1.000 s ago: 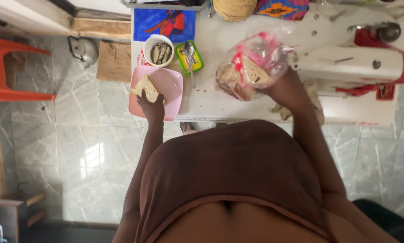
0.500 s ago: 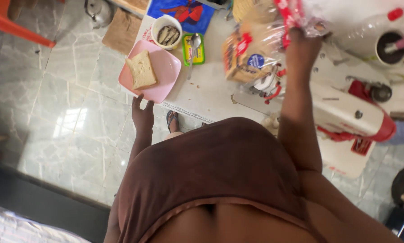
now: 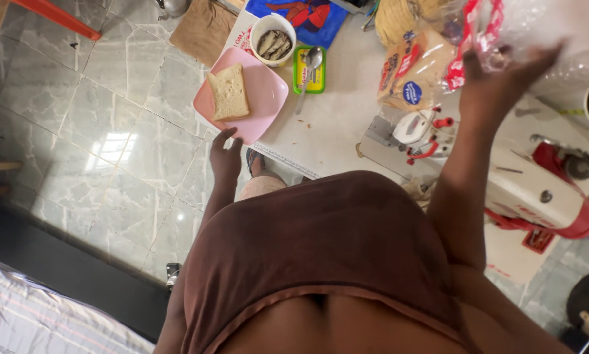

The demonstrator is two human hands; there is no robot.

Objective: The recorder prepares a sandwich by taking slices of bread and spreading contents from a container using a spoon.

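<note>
Bread bag [image 3: 415, 69] going down at upper right of the frame

Your right hand [image 3: 497, 82], fingers spread, is releasing it; your left hand [image 3: 225, 157], fingers loosely apart, is hovering below the pink plate [image 3: 268, 98].

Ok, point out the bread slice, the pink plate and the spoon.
bread slice [image 3: 229, 92], head view, middle of its crumb face
pink plate [image 3: 268, 98], head view, bare part right of the slice
spoon [image 3: 314, 59], head view, on its bowl

A clear red-and-blue-labelled bread bag [image 3: 415, 69] lies beyond a green-and-yellow rectangular tub [image 3: 309, 69] on the table
</note>
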